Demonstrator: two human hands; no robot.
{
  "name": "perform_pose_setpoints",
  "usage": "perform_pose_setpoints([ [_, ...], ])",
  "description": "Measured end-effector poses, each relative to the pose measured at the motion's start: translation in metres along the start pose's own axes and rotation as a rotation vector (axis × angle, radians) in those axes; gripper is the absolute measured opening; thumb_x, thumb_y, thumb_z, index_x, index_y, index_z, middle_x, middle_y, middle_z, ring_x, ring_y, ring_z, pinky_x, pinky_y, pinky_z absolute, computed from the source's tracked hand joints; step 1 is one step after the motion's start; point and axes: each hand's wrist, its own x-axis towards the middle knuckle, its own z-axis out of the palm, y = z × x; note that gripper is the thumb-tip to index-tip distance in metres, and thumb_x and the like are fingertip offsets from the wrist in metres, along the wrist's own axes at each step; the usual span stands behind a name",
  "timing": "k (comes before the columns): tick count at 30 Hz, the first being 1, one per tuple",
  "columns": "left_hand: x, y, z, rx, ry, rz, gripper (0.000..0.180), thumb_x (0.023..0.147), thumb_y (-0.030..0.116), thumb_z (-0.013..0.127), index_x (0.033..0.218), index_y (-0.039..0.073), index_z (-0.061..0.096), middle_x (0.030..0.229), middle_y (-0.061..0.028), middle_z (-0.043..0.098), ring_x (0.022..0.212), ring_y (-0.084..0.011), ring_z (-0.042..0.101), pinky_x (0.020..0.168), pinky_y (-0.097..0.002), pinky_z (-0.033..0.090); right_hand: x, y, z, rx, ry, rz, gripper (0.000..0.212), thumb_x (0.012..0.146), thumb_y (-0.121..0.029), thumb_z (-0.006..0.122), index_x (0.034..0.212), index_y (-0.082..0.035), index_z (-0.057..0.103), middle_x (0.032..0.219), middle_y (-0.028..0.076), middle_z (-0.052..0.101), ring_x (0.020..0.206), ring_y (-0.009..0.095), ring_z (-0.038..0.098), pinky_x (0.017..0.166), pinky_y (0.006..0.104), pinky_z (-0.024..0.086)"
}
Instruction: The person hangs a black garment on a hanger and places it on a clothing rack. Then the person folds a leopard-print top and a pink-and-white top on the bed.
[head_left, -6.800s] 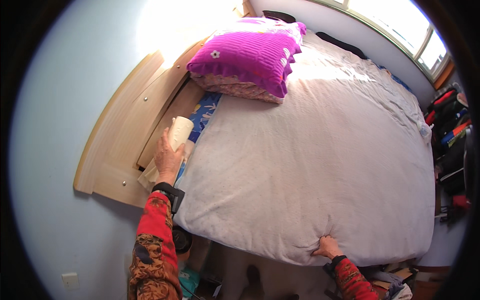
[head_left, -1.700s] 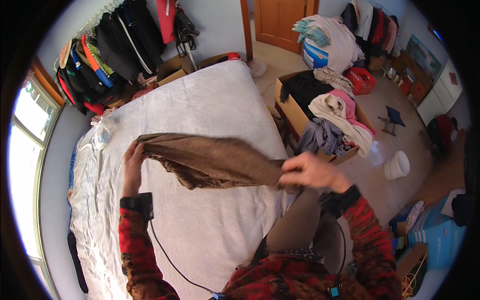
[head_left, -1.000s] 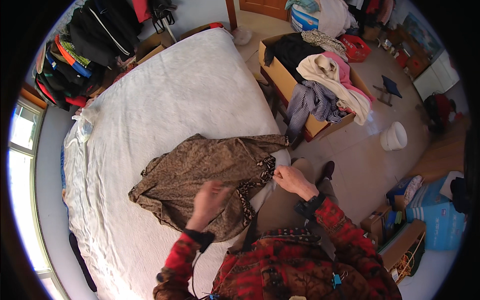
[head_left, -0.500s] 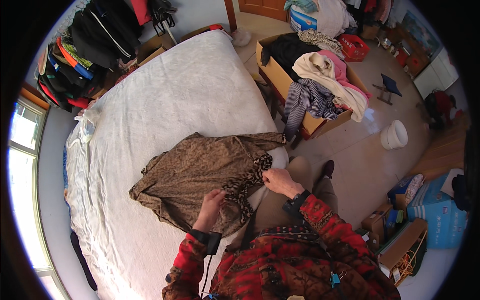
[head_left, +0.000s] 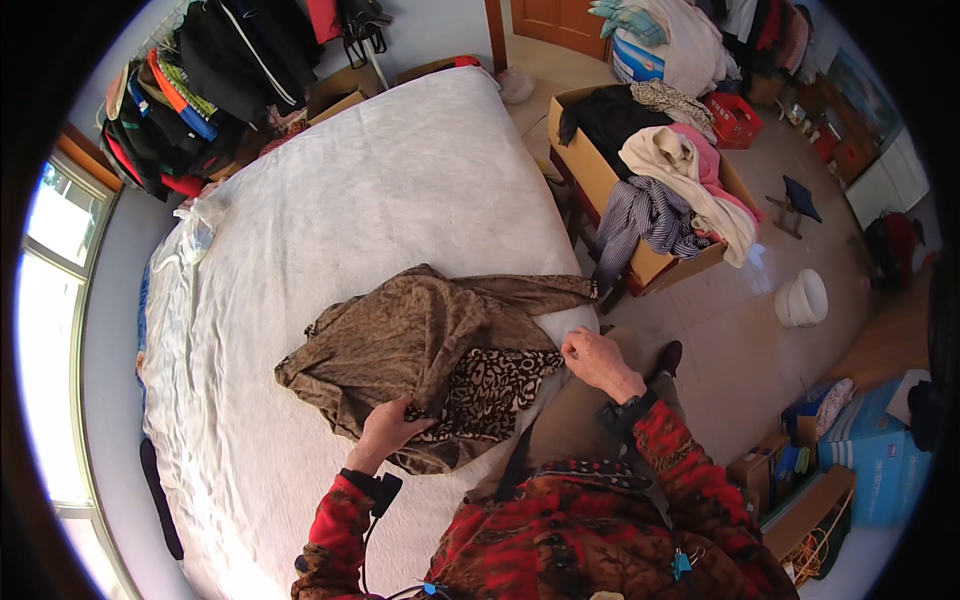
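Note:
A brown patterned long-sleeved shirt (head_left: 390,320) lies on the near right part of the bed. One sleeve reaches right toward the bed's edge. Between my hands a darker leopard-print panel (head_left: 490,392) of it is spread out. My left hand (head_left: 388,432) is closed on the shirt by the panel's left end, thumb on top. At the panel's right corner my right hand (head_left: 600,360) is closed in a pinch on the cloth, just above my knee. The fingertips of both hands are partly hidden by the fabric and the hands themselves.
The bed (head_left: 400,170) has a white cover with a plastic bag (head_left: 200,228) at its left edge. Right of it stands a cardboard box (head_left: 580,150) heaped with clothes. A white bucket (head_left: 802,298) and a small folding stool (head_left: 796,204) are on the floor. Clothes (head_left: 240,60) hang at the back left.
My left hand has moved left and down, taking hold of the shirt. The leopard-print panel, bunched before, now lies stretched flatter between my hands. My right hand keeps its pinch at the corner.

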Motion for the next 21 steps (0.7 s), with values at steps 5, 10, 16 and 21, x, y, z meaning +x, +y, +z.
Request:
perform_pose_setpoints([
  [5, 0.001, 0.024, -0.013, -0.933, 0.062, -0.063, 0.031, 0.094, 0.022, 0.059, 0.112, -0.003, 0.061, 0.088, -0.0008, 0.066, 0.080, -0.0070, 0.057, 0.071, -0.0256, 0.047, 0.015, -0.050, 0.004, 0.132, 0.091, -0.273, 0.059, 0.081, -0.039, 0.071, 0.122, -0.003, 0.050, 0.115, 0.014, 0.051, 0.104, 0.031, 0.054, 0.087, 0.0420, 0.046],
  [10, -0.006, 0.061, -0.034, -1.253, 0.072, 0.010, 0.031, 0.098, 0.023, 0.052, 0.115, -0.002, 0.058, 0.101, -0.0014, 0.064, 0.088, -0.0073, 0.058, 0.077, -0.0228, 0.047, 0.038, -0.113, 0.029, -0.002, 0.221, -0.574, 0.080, 0.073, -0.030, 0.078, 0.137, -0.008, 0.036, 0.133, 0.019, 0.040, 0.122, 0.039, 0.042, 0.101, 0.0475, 0.037],
  [16, -0.026, 0.072, -0.043, -1.424, -0.206, 0.007, 0.045, 0.096, 0.031, 0.057, 0.126, -0.001, 0.051, 0.108, -0.0003, 0.063, 0.092, -0.0111, 0.061, 0.085, -0.0288, 0.050, 0.068, -0.111, 0.022, 0.765, 0.109, -0.458, 0.020, 0.081, -0.002, 0.064, 0.100, -0.001, 0.061, 0.091, 0.007, 0.065, 0.086, 0.019, 0.063, 0.076, 0.0316, 0.048],
  [21, -0.017, 0.043, -0.026, -0.197, -0.005, 0.037, 0.047, 0.077, 0.017, 0.072, 0.119, 0.006, 0.055, 0.107, -0.0225, 0.061, 0.102, -0.0335, 0.060, 0.080, -0.0354, 0.049, 0.030, -0.107, -0.015, 0.711, -0.561, -0.200, 0.028, 0.086, -0.011, 0.064, 0.109, 0.003, 0.059, 0.086, 0.005, 0.064, 0.076, 0.008, 0.057, 0.068, 0.0281, 0.046],
])
